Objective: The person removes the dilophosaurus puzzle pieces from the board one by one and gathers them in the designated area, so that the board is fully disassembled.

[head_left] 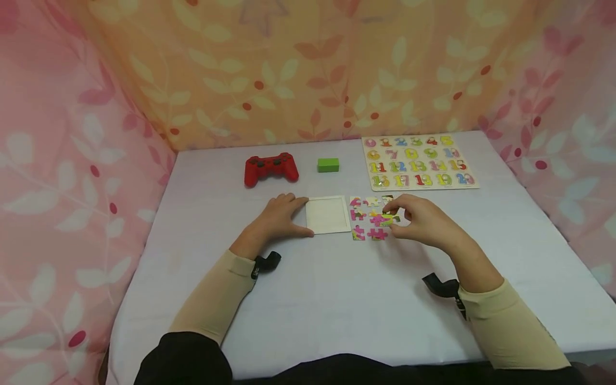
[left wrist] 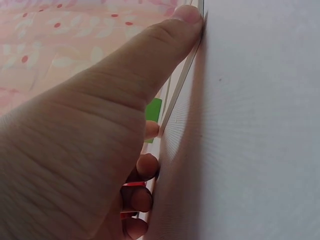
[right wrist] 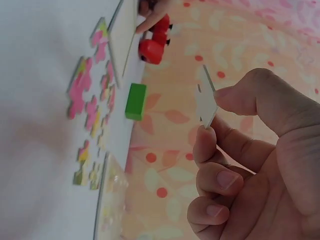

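Observation:
My left hand (head_left: 280,218) holds a square, shallow white puzzle tray (head_left: 328,215) by its left side, thumb at the near corner and index finger at the far one. The left wrist view shows the thumb (left wrist: 155,55) along the tray's edge. Between thumb and fingertips, my right hand (head_left: 425,220) pinches a jigsaw piece (right wrist: 205,102), raised above the table with its pale side facing the right wrist camera. Under and beside that hand lie several loose pink, yellow and green jigsaw pieces (head_left: 377,234), just right of the tray.
A red game controller (head_left: 271,168) and a green block (head_left: 328,165) sit behind the tray. At the back right lies a number puzzle board (head_left: 418,163). Floral curtains (head_left: 308,69) enclose the white-covered table (head_left: 332,299) at the back and sides.

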Action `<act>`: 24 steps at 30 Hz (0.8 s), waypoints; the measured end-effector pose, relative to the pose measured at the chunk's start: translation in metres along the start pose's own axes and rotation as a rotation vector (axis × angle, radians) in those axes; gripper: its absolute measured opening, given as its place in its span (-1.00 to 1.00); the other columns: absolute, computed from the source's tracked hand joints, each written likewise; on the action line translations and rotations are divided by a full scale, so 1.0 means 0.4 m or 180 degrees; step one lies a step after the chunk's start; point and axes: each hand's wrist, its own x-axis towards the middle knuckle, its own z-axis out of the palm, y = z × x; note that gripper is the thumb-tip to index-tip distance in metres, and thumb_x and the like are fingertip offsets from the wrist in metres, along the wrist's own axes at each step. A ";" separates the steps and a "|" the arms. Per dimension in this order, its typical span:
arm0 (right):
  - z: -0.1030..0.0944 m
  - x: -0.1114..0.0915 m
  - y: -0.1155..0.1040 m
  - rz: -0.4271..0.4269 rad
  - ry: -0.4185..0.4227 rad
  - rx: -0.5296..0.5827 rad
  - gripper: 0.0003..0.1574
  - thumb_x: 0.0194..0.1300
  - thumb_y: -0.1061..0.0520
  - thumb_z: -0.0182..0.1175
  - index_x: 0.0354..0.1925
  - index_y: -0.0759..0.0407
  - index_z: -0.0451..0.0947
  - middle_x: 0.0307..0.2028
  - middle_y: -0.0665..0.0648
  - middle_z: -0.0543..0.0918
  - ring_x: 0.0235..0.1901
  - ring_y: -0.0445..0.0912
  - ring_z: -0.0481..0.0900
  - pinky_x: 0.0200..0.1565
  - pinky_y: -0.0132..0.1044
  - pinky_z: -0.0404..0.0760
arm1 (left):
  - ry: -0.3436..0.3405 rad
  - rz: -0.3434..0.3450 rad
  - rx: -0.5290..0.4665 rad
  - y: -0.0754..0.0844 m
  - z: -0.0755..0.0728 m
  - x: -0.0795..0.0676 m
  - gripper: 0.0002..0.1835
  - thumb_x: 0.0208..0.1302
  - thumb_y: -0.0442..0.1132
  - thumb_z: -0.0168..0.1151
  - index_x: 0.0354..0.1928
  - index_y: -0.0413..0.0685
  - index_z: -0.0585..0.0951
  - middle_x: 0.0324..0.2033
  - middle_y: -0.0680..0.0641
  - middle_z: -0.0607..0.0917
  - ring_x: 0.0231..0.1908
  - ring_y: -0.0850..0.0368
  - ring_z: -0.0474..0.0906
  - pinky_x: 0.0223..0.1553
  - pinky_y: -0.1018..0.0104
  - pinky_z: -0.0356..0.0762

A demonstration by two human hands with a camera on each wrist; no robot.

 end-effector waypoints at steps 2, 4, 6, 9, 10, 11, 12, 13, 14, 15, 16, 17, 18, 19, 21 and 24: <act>-0.003 -0.004 0.011 0.0016 -0.0028 -0.0003 -0.52 0.14 0.23 0.41 0.07 0.17 0.65 -0.12 0.14 0.63 -0.19 0.12 0.45 -0.21 -0.09 0.44 | 0.0027 -0.0006 -0.0012 -0.001 -0.001 0.002 0.11 -0.02 0.49 0.42 0.52 0.08 0.37 0.09 -0.03 0.52 0.07 0.03 0.39 0.18 0.00 0.33; -0.003 -0.007 0.024 0.0055 -0.0089 -0.0037 -0.48 0.14 0.22 0.39 0.12 0.21 0.64 -0.12 0.15 0.62 -0.21 0.10 0.45 -0.23 -0.10 0.43 | 0.0040 -0.0022 -0.0024 -0.002 -0.002 0.003 0.11 -0.03 0.48 0.44 0.51 0.08 0.37 0.08 -0.03 0.53 0.06 0.03 0.39 0.17 0.01 0.33; -0.002 -0.012 0.038 0.0133 -0.0172 -0.0067 -0.43 0.14 0.20 0.37 0.16 0.24 0.62 -0.13 0.14 0.61 -0.24 0.06 0.45 -0.25 -0.11 0.43 | 0.0034 -0.0038 -0.0024 -0.002 -0.003 0.004 0.10 -0.04 0.46 0.45 0.51 0.08 0.38 0.07 -0.02 0.53 0.05 0.03 0.39 0.17 0.01 0.34; 0.002 -0.021 0.064 0.0245 -0.0279 -0.0141 -0.40 0.12 0.18 0.36 0.17 0.27 0.62 -0.13 0.12 0.61 -0.26 0.02 0.45 -0.24 -0.13 0.43 | 0.0018 -0.0007 -0.0057 0.003 0.000 0.008 0.10 -0.04 0.45 0.47 0.50 0.07 0.39 0.08 -0.03 0.53 0.05 0.03 0.40 0.16 0.01 0.34; 0.004 -0.023 0.073 0.0285 -0.0312 -0.0158 -0.40 0.11 0.18 0.36 0.16 0.27 0.63 -0.14 0.12 0.61 -0.27 0.01 0.45 -0.24 -0.12 0.43 | 0.0020 0.0011 -0.0077 0.005 0.002 0.008 0.09 -0.04 0.45 0.47 0.50 0.07 0.39 0.08 -0.03 0.53 0.05 0.03 0.40 0.17 0.00 0.34; 0.006 -0.025 0.081 0.0317 -0.0344 -0.0171 -0.41 0.10 0.18 0.37 0.15 0.27 0.64 -0.14 0.12 0.61 -0.27 0.00 0.45 -0.23 -0.12 0.43 | 0.0022 0.0026 -0.0081 0.007 0.005 0.008 0.09 -0.04 0.45 0.46 0.50 0.07 0.39 0.08 -0.02 0.53 0.06 0.03 0.40 0.17 0.01 0.34; 0.010 -0.026 0.090 0.0343 -0.0374 -0.0184 -0.41 0.09 0.19 0.38 0.14 0.27 0.65 -0.15 0.12 0.62 -0.27 0.00 0.45 -0.22 -0.12 0.44 | 0.0019 0.0037 -0.0083 0.008 0.008 0.009 0.10 -0.04 0.46 0.45 0.50 0.07 0.39 0.08 -0.02 0.53 0.06 0.04 0.39 0.17 0.01 0.34; 0.013 -0.026 0.098 0.0355 -0.0400 -0.0200 -0.41 0.07 0.20 0.38 0.13 0.27 0.66 -0.15 0.13 0.62 -0.27 0.00 0.46 -0.22 -0.12 0.44 | 0.0025 0.0052 -0.0092 0.010 0.010 0.009 0.10 -0.04 0.46 0.45 0.50 0.07 0.40 0.08 -0.02 0.54 0.06 0.04 0.40 0.17 0.02 0.34; 0.017 -0.025 0.105 0.0366 -0.0425 -0.0208 -0.41 0.06 0.21 0.38 0.12 0.27 0.66 -0.16 0.13 0.62 -0.27 0.00 0.46 -0.22 -0.12 0.44 | 0.0023 0.0054 -0.0084 0.011 0.011 0.009 0.10 -0.04 0.47 0.44 0.50 0.07 0.39 0.08 -0.02 0.54 0.07 0.05 0.40 0.17 0.02 0.34; 0.022 -0.023 0.111 0.0377 -0.0447 -0.0216 -0.41 0.04 0.23 0.38 0.11 0.27 0.67 -0.17 0.12 0.62 -0.28 -0.01 0.46 -0.23 -0.12 0.44 | 0.0016 0.0048 -0.0081 0.011 0.012 0.009 0.10 -0.04 0.48 0.44 0.50 0.07 0.39 0.07 -0.01 0.54 0.07 0.05 0.40 0.17 0.03 0.35; 0.026 -0.021 0.117 0.0370 -0.0461 -0.0232 -0.41 0.03 0.24 0.37 0.10 0.27 0.67 -0.18 0.12 0.61 -0.28 -0.01 0.46 -0.22 -0.13 0.43 | 0.0012 0.0037 -0.0080 0.012 0.012 0.008 0.10 -0.04 0.48 0.44 0.50 0.07 0.39 0.08 -0.02 0.54 0.07 0.05 0.40 0.17 0.03 0.35; 0.031 -0.017 0.121 0.0361 -0.0468 -0.0241 -0.42 0.03 0.25 0.38 0.09 0.27 0.67 -0.19 0.11 0.61 -0.27 -0.01 0.46 -0.22 -0.12 0.44 | 0.0008 0.0018 -0.0070 0.013 0.011 0.007 0.11 -0.04 0.48 0.44 0.50 0.07 0.39 0.08 -0.02 0.54 0.06 0.04 0.40 0.17 0.03 0.35; 0.035 -0.013 0.125 0.0343 -0.0472 -0.0252 -0.43 0.03 0.25 0.38 0.09 0.27 0.67 -0.19 0.11 0.61 -0.26 0.00 0.46 -0.20 -0.12 0.44 | 0.0002 -0.0007 -0.0052 0.013 0.009 0.006 0.11 -0.04 0.48 0.44 0.50 0.08 0.38 0.08 -0.01 0.54 0.07 0.05 0.40 0.17 0.03 0.35; 0.039 -0.009 0.127 0.0328 -0.0466 -0.0257 -0.44 0.04 0.25 0.38 0.08 0.28 0.67 -0.20 0.11 0.60 -0.26 0.00 0.46 -0.20 -0.10 0.44 | 0.0001 -0.0021 -0.0043 0.013 0.007 0.005 0.11 -0.05 0.48 0.45 0.50 0.08 0.38 0.09 -0.02 0.54 0.07 0.04 0.40 0.17 0.03 0.35; 0.045 -0.001 0.130 0.0301 -0.0432 -0.0275 -0.45 0.05 0.25 0.39 0.08 0.29 0.67 -0.19 0.11 0.61 -0.23 0.02 0.48 -0.14 -0.07 0.46 | 0.0001 -0.0040 -0.0026 0.012 0.001 0.004 0.11 -0.04 0.47 0.45 0.51 0.08 0.38 0.10 -0.02 0.54 0.07 0.04 0.39 0.18 0.03 0.35; 0.051 0.009 0.134 0.0282 -0.0382 -0.0311 -0.46 0.05 0.27 0.39 0.07 0.32 0.67 -0.17 0.13 0.64 -0.20 0.05 0.49 -0.06 0.00 0.47 | 0.0005 -0.0032 -0.0014 0.010 -0.004 0.005 0.11 -0.04 0.47 0.45 0.51 0.07 0.38 0.10 -0.03 0.53 0.08 0.04 0.39 0.18 0.02 0.35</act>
